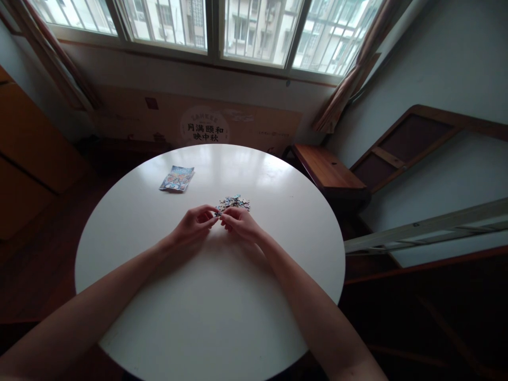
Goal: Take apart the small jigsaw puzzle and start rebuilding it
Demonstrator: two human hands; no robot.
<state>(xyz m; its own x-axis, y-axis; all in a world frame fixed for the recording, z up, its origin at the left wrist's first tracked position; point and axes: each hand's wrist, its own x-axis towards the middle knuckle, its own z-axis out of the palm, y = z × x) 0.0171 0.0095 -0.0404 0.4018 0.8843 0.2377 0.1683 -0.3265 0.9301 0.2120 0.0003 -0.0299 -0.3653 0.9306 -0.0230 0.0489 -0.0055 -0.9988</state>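
On the round white table lies a small heap of jigsaw puzzle pieces. Just in front of the heap, my left hand is closed with thumb and fingertips pinching a small dark puzzle piece. My right hand comes in from the other side, its fingers also closed at the same piece. The two hands nearly meet there. Parts of the heap are hidden behind the right hand.
A colourful printed packet lies at the table's far left. Beyond the table's right edge stands a brown wooden bench. A barred window and a large printed board are at the back.
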